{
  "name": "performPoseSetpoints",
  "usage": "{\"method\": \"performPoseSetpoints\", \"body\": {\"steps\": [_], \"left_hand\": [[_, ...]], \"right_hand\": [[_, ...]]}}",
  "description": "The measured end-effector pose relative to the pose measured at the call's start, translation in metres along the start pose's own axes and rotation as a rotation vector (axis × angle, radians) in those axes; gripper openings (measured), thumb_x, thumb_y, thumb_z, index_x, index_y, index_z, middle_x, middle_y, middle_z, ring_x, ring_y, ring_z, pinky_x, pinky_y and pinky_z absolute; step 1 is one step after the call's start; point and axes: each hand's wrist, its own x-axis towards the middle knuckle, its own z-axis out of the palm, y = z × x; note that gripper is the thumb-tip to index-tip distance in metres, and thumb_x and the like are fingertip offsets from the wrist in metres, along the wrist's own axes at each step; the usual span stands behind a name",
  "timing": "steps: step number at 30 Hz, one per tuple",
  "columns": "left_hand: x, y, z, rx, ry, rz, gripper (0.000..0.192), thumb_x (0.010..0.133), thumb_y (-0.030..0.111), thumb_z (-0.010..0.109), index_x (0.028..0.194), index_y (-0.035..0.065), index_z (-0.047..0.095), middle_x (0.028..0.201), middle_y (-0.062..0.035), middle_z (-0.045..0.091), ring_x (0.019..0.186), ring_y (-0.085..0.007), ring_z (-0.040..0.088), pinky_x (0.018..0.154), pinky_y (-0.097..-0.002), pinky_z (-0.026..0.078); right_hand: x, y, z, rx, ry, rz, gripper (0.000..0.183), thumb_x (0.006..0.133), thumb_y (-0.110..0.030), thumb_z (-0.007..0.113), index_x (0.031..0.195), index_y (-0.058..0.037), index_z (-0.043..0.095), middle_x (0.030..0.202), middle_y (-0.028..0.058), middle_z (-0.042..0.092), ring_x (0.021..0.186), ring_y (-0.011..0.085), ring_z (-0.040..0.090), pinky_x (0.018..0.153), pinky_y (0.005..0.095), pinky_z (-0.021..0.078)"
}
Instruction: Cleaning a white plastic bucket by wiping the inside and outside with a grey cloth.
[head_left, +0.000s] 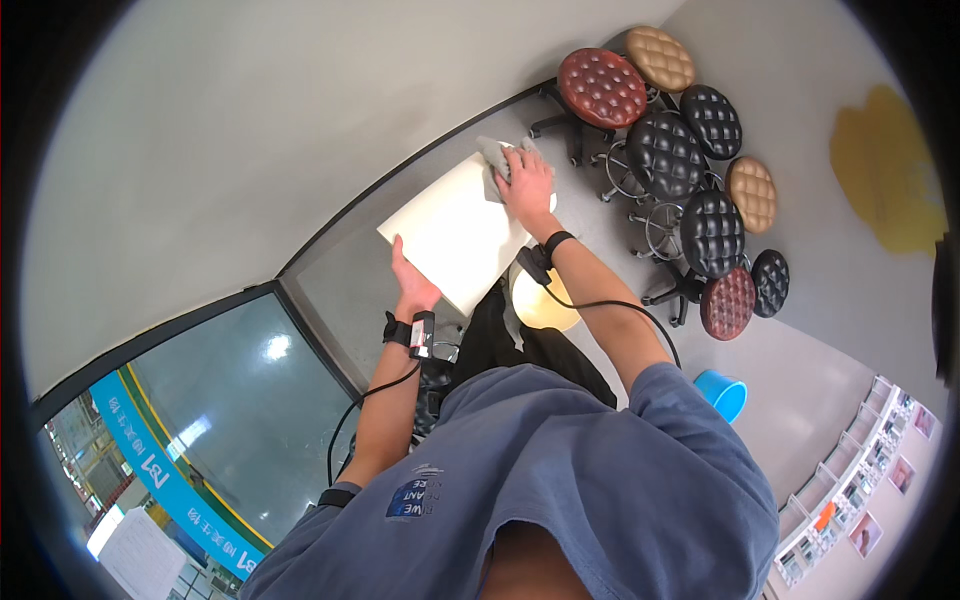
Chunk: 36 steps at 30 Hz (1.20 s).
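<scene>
A large white curved piece (457, 229), overexposed and shaped like a drum or lampshade, is held tilted in front of me. My left hand (412, 281) grips its lower left edge, with the thumb on the near side and the other fingers hidden. At its upper right end my right hand (529, 187) presses a grey cloth (493, 156) against the surface. Below it, beside my legs, is a pale cream round container or shade (551, 304). Each wrist wears a black strap with a cabled device.
Several tufted swivel stools, such as a red one (602, 88) and a black one (666, 155), crowd the right side. A blue bucket (721, 396) stands on the floor. A dark-framed glass panel (225, 382) and a grey wall (262, 112) border the left.
</scene>
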Motion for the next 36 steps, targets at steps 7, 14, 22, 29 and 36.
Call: {"method": "performPoseSetpoints", "body": {"steps": [7, 14, 22, 29, 36], "left_hand": [[0.009, 0.0, 0.015, 0.076, 0.117, -0.029, 0.072, 0.092, 0.064, 0.027, 0.136, 0.0087, 0.042, 0.134, -0.0097, 0.048, 0.122, -0.0305, 0.046, 0.103, -0.0472, 0.035], [0.017, 0.006, -0.031, 0.109, 0.138, -0.097, 0.07, 0.094, 0.064, 0.023, 0.136, 0.0111, 0.041, 0.136, -0.0091, 0.048, 0.124, -0.0296, 0.046, 0.106, -0.0466, 0.035], [0.011, 0.016, -0.02, 0.053, 0.113, 0.025, 0.063, 0.099, 0.051, 0.024, 0.135, 0.0031, 0.042, 0.133, -0.0128, 0.05, 0.123, -0.0298, 0.048, 0.104, -0.045, 0.037], [0.007, -0.011, -0.004, 0.07, -0.068, -0.096, 0.052, 0.096, 0.044, 0.042, 0.131, 0.0051, 0.047, 0.129, -0.0102, 0.053, 0.119, -0.0282, 0.05, 0.102, -0.0448, 0.038], [0.017, 0.001, -0.018, 0.127, 0.136, -0.024, 0.049, 0.098, 0.043, 0.038, 0.13, 0.0069, 0.046, 0.125, -0.0102, 0.054, 0.113, -0.0293, 0.053, 0.1, -0.0457, 0.042]], "right_hand": [[-0.079, -0.069, -0.013, 0.179, -0.009, -0.472, 0.057, 0.075, -0.029, 0.066, 0.128, -0.0146, 0.05, 0.129, 0.0126, 0.049, 0.126, 0.0335, 0.042, 0.097, 0.049, 0.0361], [-0.083, -0.056, -0.019, 0.183, -0.157, -0.774, 0.064, 0.071, -0.037, 0.069, 0.129, -0.0195, 0.05, 0.129, 0.0062, 0.051, 0.127, 0.0284, 0.043, 0.1, 0.045, 0.036], [-0.005, 0.006, -0.014, 0.072, -0.037, -0.412, 0.051, 0.079, -0.032, 0.065, 0.125, -0.014, 0.053, 0.127, 0.0105, 0.051, 0.126, 0.0303, 0.043, 0.1, 0.0467, 0.036], [-0.035, -0.025, -0.008, 0.065, 0.048, -0.23, 0.052, 0.079, -0.029, 0.066, 0.126, -0.012, 0.052, 0.127, 0.0146, 0.05, 0.126, 0.0377, 0.04, 0.101, 0.0519, 0.0331], [-0.108, -0.081, -0.023, 0.292, -0.121, -0.559, 0.058, 0.07, -0.029, 0.069, 0.125, -0.0157, 0.054, 0.128, 0.0085, 0.051, 0.128, 0.0301, 0.042, 0.103, 0.0493, 0.0336]]}}
